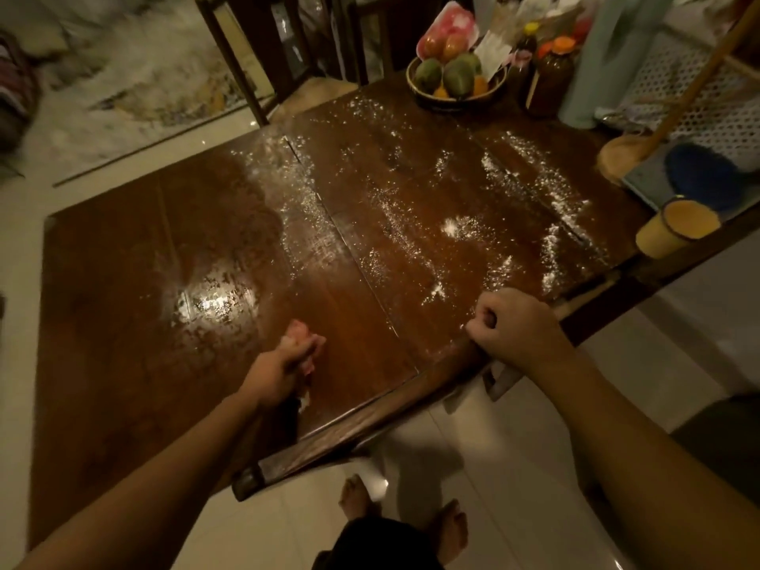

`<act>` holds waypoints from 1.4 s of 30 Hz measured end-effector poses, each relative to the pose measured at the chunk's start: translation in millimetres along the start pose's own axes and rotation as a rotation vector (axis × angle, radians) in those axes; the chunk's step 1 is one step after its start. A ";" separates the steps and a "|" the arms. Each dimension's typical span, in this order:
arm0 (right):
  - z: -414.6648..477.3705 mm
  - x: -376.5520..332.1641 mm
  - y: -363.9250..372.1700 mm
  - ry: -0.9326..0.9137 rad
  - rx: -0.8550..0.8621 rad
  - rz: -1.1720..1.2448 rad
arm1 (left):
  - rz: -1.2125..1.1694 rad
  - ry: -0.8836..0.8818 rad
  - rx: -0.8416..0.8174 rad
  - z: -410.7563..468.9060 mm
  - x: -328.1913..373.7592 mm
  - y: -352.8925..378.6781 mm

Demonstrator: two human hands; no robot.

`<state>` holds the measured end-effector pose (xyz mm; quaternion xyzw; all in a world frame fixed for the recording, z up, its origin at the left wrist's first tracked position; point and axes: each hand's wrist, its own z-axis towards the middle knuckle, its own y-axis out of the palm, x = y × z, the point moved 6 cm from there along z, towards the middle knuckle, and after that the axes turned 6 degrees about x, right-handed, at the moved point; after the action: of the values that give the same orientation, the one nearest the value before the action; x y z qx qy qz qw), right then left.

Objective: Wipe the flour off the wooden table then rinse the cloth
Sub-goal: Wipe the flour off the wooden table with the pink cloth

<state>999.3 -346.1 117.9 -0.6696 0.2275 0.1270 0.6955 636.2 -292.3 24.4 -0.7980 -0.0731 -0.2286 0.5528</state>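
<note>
Mostly hidden in the gripping left hand (pixel 283 366), the pink cloth (pixel 298 330) sits on the wooden table (pixel 123 302) near its front edge. Flour (pixel 452 228) streaks lie beyond the right hand (pixel 514 322), an empty fist on the rim.

Both my arms reach forward, bare; my left hand (pixel 294 359) grips the cloth (pixel 297 329), my right hand (pixel 514 322) is curled into a fist.

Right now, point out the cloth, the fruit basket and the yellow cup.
cloth (pixel 297 330): head view, pink upper end.
fruit basket (pixel 456 102): head view, front wall.
yellow cup (pixel 658 239): head view, side wall.
</note>
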 end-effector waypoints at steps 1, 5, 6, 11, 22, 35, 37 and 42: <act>-0.8 3.8 0.5 0.026 0.022 0.075 | 0.032 0.099 -0.121 5.7 17.0 7.3; -8.2 18.9 2.5 0.076 0.088 0.387 | 0.260 0.448 -0.456 36.8 74.5 44.6; -10.4 20.6 5.0 0.093 0.098 0.446 | 0.296 0.517 -0.464 43.4 88.8 51.7; -10.3 25.0 9.9 0.060 0.222 0.493 | 0.296 0.707 -0.393 66.4 169.2 84.7; -9.6 22.8 6.9 0.041 0.184 0.514 | 0.273 0.246 -0.151 140.8 219.3 101.0; -6.3 23.8 13.0 0.120 0.182 0.574 | 0.247 0.126 0.140 184.6 157.4 54.7; -7.2 23.7 12.6 0.130 0.212 0.575 | 0.297 0.121 0.192 178.0 190.6 60.6; -10.1 28.6 15.8 0.250 0.207 0.627 | 0.176 0.897 -0.234 130.0 228.5 112.0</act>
<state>1014.9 -358.6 90.1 -0.5035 0.5172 0.2277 0.6536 916.7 -246.7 -5.8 -0.6806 0.2671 -0.5099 0.4532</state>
